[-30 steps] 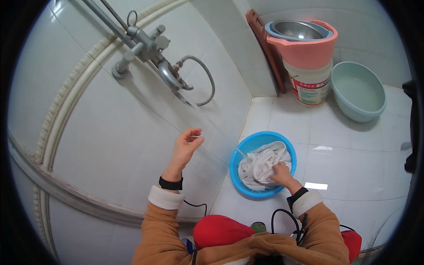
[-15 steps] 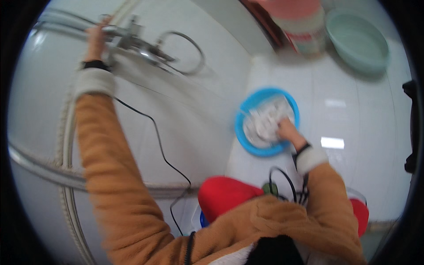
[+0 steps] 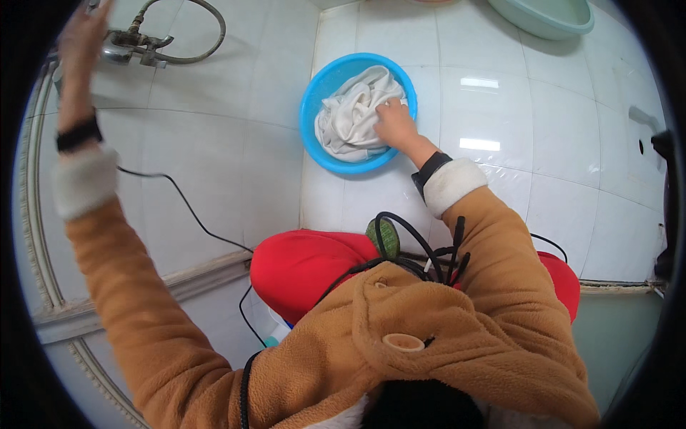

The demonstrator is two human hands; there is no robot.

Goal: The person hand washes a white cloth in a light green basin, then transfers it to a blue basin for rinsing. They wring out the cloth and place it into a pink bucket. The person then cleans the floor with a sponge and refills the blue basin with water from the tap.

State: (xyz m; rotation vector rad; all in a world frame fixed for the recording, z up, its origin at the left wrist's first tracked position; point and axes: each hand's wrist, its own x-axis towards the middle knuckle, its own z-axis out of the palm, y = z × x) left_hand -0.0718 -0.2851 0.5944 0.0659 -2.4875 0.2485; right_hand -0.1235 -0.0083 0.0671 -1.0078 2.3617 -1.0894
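My right hand (image 3: 397, 123) reaches into a round blue basin (image 3: 309, 136) on the tiled floor, its fingers curled into a bunched white cloth (image 3: 350, 118). The cloth looks wet and fills most of the basin. At the upper left, my left hand (image 3: 82, 50) is raised beside a metal wall faucet (image 3: 121, 50) with a looped hose (image 3: 218, 43). Motion smears that hand and its fingers run to the picture's edge, so whether it touches the faucet is hard to make out.
A pale green basin (image 3: 554, 28) lies at the far right. Black cables (image 3: 411, 232) hang over my lap, and a thin black cord (image 3: 189, 204) runs along my left side. A floor drain hole (image 3: 641, 146) shows at the right.
The view has shifted, so basin and faucet appear higher and further left. Half a second ago my left hand was at the faucet's end; my right hand stays on the cloth.
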